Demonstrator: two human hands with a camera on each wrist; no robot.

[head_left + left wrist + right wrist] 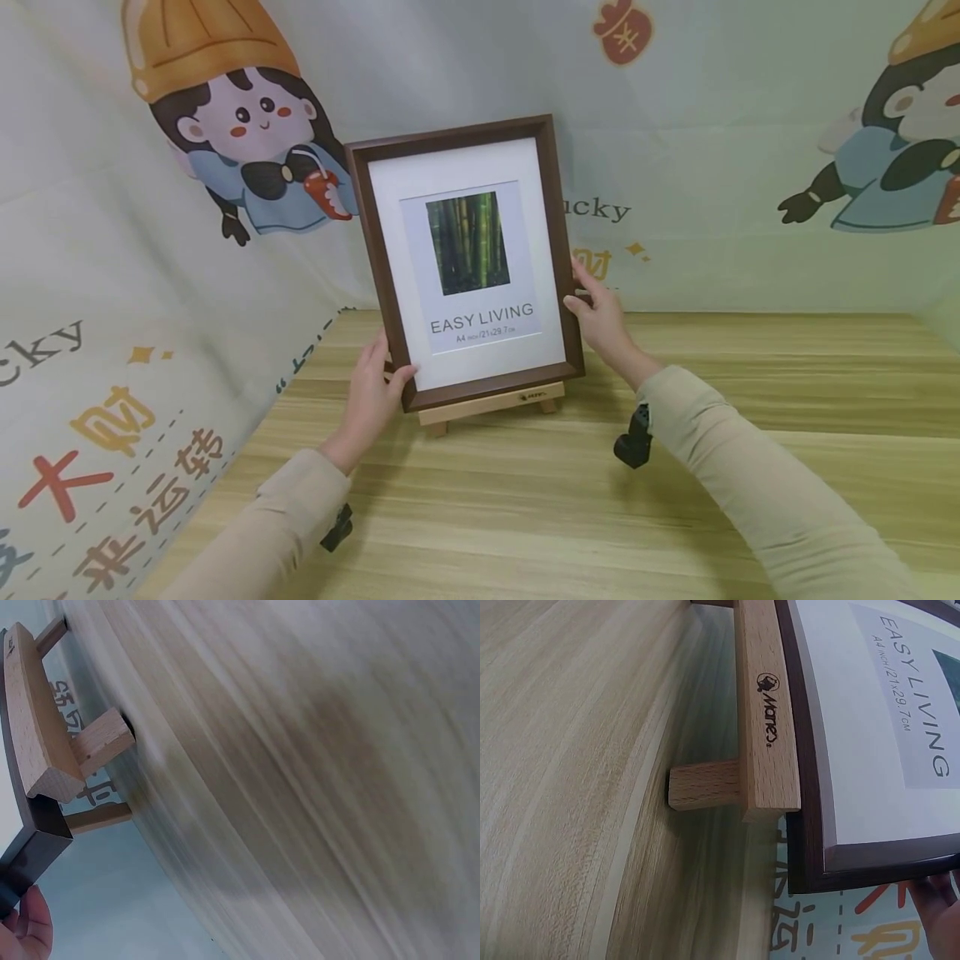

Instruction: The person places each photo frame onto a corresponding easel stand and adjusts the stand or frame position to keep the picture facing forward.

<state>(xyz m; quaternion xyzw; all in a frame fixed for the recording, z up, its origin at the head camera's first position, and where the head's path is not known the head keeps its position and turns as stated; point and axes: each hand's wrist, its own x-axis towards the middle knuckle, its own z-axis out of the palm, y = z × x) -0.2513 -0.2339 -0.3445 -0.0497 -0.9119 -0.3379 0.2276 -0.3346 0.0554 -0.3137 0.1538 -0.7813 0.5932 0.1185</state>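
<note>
A dark brown picture frame [566, 250] with a white mat and a bamboo picture leans on a small wooden easel [491, 403]. In the right wrist view the bottom edge of the picture frame [810, 750] lies along the ledge of the easel [769, 712]. My left hand [373, 392] grips the lower left corner, thumb on the front and fingers behind. Higher on the opposite side, my right hand [602, 321] holds the right edge, its thumb at the front. The left wrist view catches only part of the left hand [28, 930] beside the frame's corner [34, 840].
The easel's legs stand on a wood-grain table [525, 500]. Behind and to the left hangs a pale cloth [450, 67] printed with cartoon figures and lettering. A black wrist device [636, 437] hangs under the right sleeve, another [337, 528] under the left.
</note>
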